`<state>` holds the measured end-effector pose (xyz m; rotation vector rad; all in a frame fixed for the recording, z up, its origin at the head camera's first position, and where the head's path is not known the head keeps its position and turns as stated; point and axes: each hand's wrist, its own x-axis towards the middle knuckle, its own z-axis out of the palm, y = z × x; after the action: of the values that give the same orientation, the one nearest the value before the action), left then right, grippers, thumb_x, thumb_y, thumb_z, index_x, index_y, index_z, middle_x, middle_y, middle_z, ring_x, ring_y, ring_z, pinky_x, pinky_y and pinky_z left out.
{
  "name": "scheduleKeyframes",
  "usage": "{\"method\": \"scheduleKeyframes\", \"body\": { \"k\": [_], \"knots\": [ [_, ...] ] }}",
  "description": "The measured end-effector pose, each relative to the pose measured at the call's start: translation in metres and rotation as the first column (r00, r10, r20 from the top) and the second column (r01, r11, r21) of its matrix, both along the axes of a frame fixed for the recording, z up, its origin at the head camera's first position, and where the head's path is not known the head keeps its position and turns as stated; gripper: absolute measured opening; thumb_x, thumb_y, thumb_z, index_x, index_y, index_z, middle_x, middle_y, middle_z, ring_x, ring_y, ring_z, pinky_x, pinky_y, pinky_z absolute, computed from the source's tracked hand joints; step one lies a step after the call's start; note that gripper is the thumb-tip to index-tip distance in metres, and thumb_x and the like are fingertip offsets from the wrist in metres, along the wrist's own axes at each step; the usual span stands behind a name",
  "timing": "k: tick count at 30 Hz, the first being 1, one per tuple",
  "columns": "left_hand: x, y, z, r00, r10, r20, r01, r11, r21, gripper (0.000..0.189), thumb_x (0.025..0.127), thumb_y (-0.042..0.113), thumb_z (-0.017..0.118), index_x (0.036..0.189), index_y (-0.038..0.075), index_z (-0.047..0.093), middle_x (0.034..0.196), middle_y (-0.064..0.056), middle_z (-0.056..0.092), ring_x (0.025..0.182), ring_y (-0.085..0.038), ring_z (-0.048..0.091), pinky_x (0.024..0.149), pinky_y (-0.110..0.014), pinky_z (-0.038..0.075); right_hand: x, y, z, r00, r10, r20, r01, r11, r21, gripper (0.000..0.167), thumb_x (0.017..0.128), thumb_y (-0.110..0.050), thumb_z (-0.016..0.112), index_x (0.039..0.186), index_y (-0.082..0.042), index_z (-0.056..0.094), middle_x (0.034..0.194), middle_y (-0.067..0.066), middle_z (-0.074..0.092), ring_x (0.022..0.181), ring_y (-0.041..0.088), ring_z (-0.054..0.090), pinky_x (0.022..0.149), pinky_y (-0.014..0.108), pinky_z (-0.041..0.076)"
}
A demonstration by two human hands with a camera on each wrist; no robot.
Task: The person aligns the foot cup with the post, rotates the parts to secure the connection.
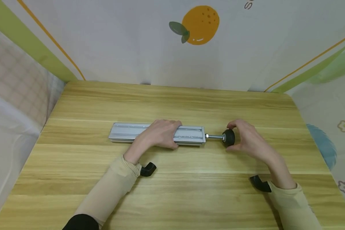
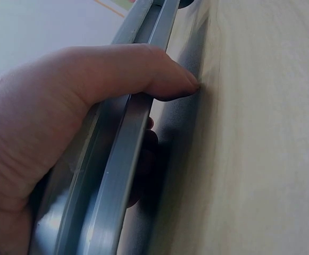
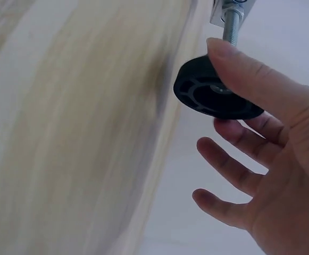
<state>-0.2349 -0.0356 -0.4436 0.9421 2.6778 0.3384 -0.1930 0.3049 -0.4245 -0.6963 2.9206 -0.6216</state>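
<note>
A long silver aluminium profile (image 1: 189, 134) lies crosswise over the table. My left hand (image 1: 161, 132) grips it near its middle from above, thumb along the near side and fingers over the far side. In the left wrist view, the profile's grooved edge (image 2: 111, 175) runs beneath the thumb. From the right end sticks a threaded rod (image 1: 215, 136) with a nut, tipped by a black round levelling foot (image 1: 228, 138). My right hand (image 1: 250, 140) pinches this foot between thumb and fingers. The right wrist view shows the foot's ribbed underside (image 3: 191, 95), with the other fingers spread apart.
The wood-grain table (image 1: 189, 191) ends at a pale curtain (image 1: 118, 41) with a printed orange behind it. Similar cloth hangs at left and right. A black curved piece (image 1: 148, 169) juts from the left sleeve, another (image 1: 260, 184) from the right.
</note>
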Motion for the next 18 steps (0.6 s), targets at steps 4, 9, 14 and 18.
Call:
{"method": "scheduleKeyframes", "body": {
  "k": [4,9,14,18],
  "knots": [
    [0.000,0.000,-0.001,1.000,0.000,-0.001,0.000,1.000,0.003,0.080,0.074,0.040,0.080,0.144,0.011,0.053,0.092,0.005,0.067,0.080,-0.014,0.061,0.083,-0.038,0.057,0.001,0.005,0.002,0.998,-0.008,0.066,0.012,0.998,-0.058,0.069,0.071,-0.016,0.094,0.127,-0.001,0.056,0.126,0.015,0.064,0.122,0.035,0.059,0.104,0.056,0.045],
    [0.000,0.000,-0.001,1.000,-0.001,0.001,0.001,1.000,0.005,0.080,0.074,0.040,0.080,0.143,0.011,0.053,0.089,0.006,0.065,0.077,-0.014,0.060,0.081,-0.037,0.057,0.004,0.012,0.005,0.989,0.003,0.145,0.011,0.995,-0.099,0.050,0.091,-0.024,0.079,0.132,-0.006,0.057,0.133,0.014,0.063,0.129,0.036,0.056,0.105,0.059,0.044],
    [0.000,0.000,0.000,1.000,-0.002,-0.006,0.002,1.000,0.007,0.077,0.074,0.040,0.080,0.141,0.012,0.054,0.091,0.005,0.066,0.079,-0.015,0.061,0.082,-0.038,0.057,0.004,0.015,0.007,0.978,0.008,0.207,0.010,0.996,-0.086,0.047,0.102,-0.029,0.063,0.142,-0.006,0.053,0.143,0.018,0.058,0.135,0.039,0.052,0.107,0.062,0.043],
    [0.000,0.000,0.000,1.000,-0.003,-0.013,0.003,1.000,0.008,0.074,0.074,0.040,0.080,0.138,0.012,0.056,0.089,0.006,0.065,0.079,-0.015,0.061,0.081,-0.039,0.057,0.004,0.016,0.008,0.969,0.004,0.245,0.013,0.998,-0.068,0.051,0.107,-0.031,0.053,0.151,-0.005,0.047,0.151,0.020,0.052,0.141,0.042,0.045,0.111,0.064,0.038]
  ]
}}
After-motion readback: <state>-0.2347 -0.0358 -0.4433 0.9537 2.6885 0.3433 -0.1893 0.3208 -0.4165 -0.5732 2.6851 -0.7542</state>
